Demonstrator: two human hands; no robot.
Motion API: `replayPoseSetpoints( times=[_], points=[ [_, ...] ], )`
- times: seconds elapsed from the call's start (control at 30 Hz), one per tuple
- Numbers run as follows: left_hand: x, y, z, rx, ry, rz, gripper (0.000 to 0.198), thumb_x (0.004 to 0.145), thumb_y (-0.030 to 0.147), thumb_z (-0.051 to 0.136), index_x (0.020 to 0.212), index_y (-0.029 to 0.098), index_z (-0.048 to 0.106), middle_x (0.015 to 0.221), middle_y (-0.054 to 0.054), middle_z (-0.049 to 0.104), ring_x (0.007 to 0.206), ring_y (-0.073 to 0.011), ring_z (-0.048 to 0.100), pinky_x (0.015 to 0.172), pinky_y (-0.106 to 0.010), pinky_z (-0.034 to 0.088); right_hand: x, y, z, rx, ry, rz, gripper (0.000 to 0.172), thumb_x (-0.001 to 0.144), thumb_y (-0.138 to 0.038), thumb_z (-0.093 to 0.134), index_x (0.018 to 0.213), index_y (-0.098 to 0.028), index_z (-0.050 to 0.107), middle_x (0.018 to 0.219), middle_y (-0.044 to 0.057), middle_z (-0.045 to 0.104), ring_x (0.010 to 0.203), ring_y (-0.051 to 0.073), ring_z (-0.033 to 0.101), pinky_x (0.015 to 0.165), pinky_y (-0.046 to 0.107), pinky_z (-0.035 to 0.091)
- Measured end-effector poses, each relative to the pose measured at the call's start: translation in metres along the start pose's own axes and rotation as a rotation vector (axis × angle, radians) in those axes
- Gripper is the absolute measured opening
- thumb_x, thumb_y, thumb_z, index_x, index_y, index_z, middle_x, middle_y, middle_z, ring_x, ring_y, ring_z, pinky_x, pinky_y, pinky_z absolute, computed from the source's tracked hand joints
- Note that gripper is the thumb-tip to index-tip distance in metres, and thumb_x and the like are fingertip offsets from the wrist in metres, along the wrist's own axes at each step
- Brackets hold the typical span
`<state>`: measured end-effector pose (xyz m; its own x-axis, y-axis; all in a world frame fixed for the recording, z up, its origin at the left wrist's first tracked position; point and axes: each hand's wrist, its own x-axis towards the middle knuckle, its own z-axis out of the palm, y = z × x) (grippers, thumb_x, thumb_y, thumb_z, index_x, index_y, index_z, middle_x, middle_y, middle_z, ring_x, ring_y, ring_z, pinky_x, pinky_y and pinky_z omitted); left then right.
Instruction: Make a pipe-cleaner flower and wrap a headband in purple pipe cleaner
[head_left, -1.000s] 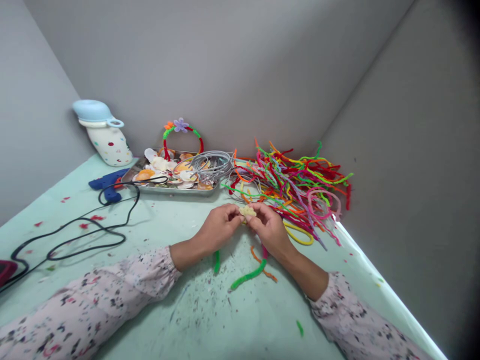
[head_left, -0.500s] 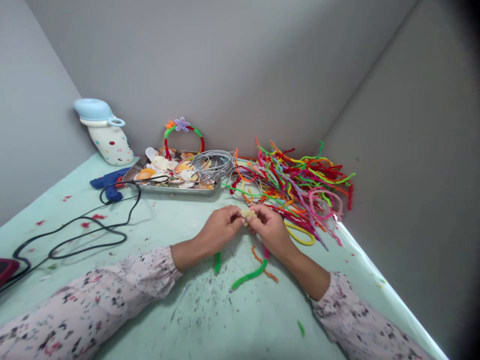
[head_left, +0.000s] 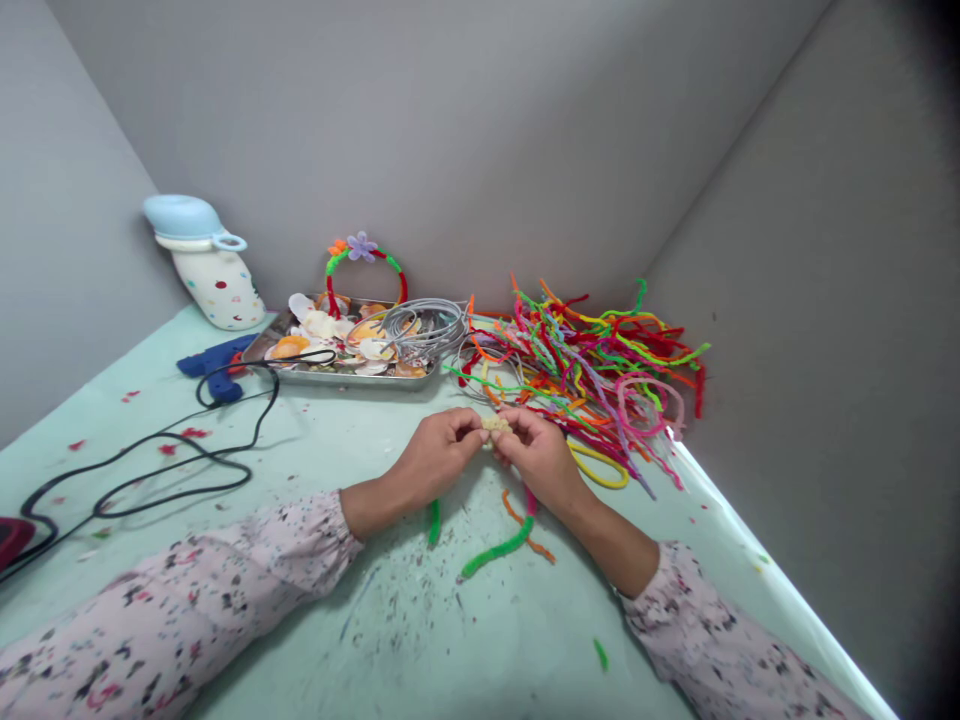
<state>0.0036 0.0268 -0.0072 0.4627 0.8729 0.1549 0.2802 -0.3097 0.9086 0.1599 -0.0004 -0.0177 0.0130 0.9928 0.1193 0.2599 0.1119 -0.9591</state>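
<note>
Both hands meet at the middle of the table around a small pale-yellow fuzzy piece (head_left: 495,425), which looks like bent pipe cleaner. My left hand (head_left: 442,450) pinches its left side between thumb and fingers. On the other side, my right hand (head_left: 541,452) grips it in the same way. Fingers cover part of the piece, so its full shape is hidden. Below the right hand lies a green pipe cleaner (head_left: 499,550) with a pink end, crossing an orange one (head_left: 538,549). A short green piece (head_left: 434,524) pokes out under my left wrist.
Behind the hands, a metal tray (head_left: 352,380) holds shells and coiled grey wire (head_left: 427,330); a flowered pipe-cleaner headband (head_left: 362,250) stands there. A pipe-cleaner pile (head_left: 585,360) spreads right. Leftward are a blue glue gun (head_left: 217,367), black cord (head_left: 180,440) and bottle (head_left: 217,285).
Both hands stay on the pale-yellow piece, with only slight finger movement. The view has shifted a little; nothing was let go.
</note>
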Motion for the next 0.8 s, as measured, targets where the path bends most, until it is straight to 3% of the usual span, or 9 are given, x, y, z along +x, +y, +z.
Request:
replayPoseSetpoints(
  times=[0.27, 0.47, 0.67, 0.8],
  points=[
    [-0.0007, -0.0023, 0.0007, 0.019, 0.02, 0.001, 0.015, 0.078, 0.022, 0.048, 0.066, 0.016, 0.054, 0.059, 0.004, 0.045, 0.057, -0.01, 0.039, 0.054, -0.021, 0.03, -0.0007, -0.0019, 0.0002, -0.037, 0.003, -0.026, 0.01, 0.076, -0.029, 0.057, 0.079, -0.019, 0.058, 0.055, -0.005, 0.055, 0.051, 0.012, 0.05, 0.063, 0.029, 0.045],
    [-0.0009, -0.0025, 0.0009, 0.03, 0.028, 0.017, 0.015, 0.078, 0.022, 0.049, 0.066, 0.015, 0.055, 0.059, 0.004, 0.046, 0.058, -0.0101, 0.041, 0.055, -0.021, 0.031, -0.0011, -0.002, 0.0003, -0.032, 0.001, -0.033, 0.009, 0.076, -0.028, 0.058, 0.077, -0.019, 0.058, 0.055, -0.005, 0.055, 0.052, 0.012, 0.049, 0.06, 0.028, 0.043],
    [-0.0002, -0.0022, 0.0022, 0.007, 0.027, 0.054, 0.017, 0.081, 0.026, 0.049, 0.076, 0.015, 0.062, 0.071, -0.001, 0.06, 0.068, -0.0132, 0.051, 0.062, -0.022, 0.038, 0.0002, -0.0022, 0.0001, 0.049, 0.041, -0.005, 0.015, 0.076, -0.031, 0.058, 0.084, -0.018, 0.058, 0.06, -0.003, 0.056, 0.057, 0.013, 0.052, 0.056, 0.026, 0.043],
    [0.0004, -0.0022, 0.0024, -0.005, 0.031, 0.03, 0.016, 0.08, 0.026, 0.052, 0.078, 0.015, 0.063, 0.073, -0.001, 0.062, 0.066, -0.0127, 0.052, 0.061, -0.022, 0.039, -0.0001, -0.0014, -0.001, 0.055, 0.031, -0.027, 0.018, 0.076, -0.031, 0.058, 0.088, -0.019, 0.059, 0.068, -0.002, 0.058, 0.061, 0.014, 0.052, 0.058, 0.026, 0.043]
  ],
)
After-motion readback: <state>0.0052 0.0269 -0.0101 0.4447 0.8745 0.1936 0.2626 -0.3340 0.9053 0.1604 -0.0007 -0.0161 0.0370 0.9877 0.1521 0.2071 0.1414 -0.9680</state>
